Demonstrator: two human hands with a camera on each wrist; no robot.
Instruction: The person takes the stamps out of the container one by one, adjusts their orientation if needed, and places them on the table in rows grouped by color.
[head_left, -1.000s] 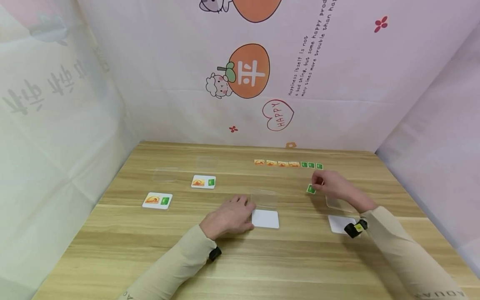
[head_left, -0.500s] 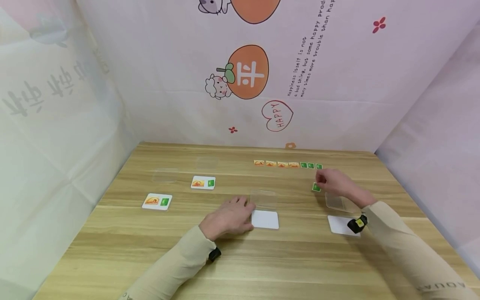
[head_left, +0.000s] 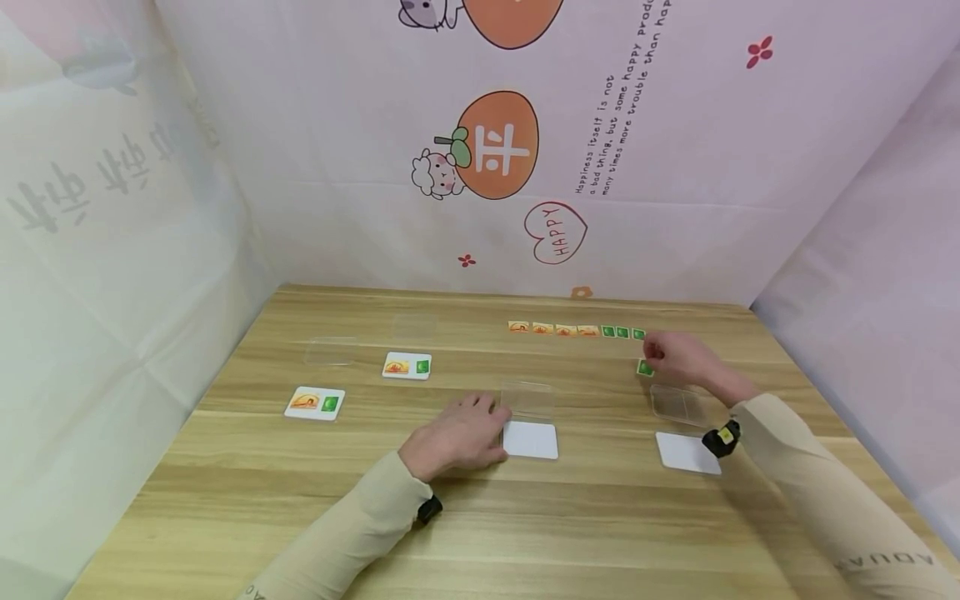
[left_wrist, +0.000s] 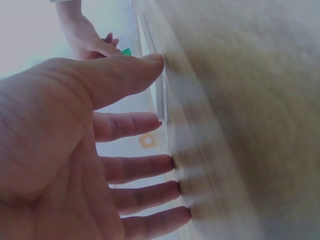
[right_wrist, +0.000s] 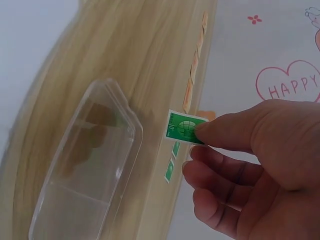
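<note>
A green postage stamp with a globe on it is pinched between the thumb and fingers of my right hand. Below that hand lies a clear, shallow plastic lid, and nearer to me a blank white card. My left hand rests on the table, fingers fairly straight. Its thumb and index finger are at the left edges of a second white card and the clear plastic piece behind it. In the left wrist view, the fingertips meet the wood.
A row of orange stamps and green stamps lies along the back of the wooden table. Two white cards, each bearing an orange and a green stamp, lie at left with clear plastic pieces behind them. Printed cloth encloses the table.
My right hand has moved a little to the right and away from me, carrying the green stamp above the clear lid. The left hand has stayed in place.
</note>
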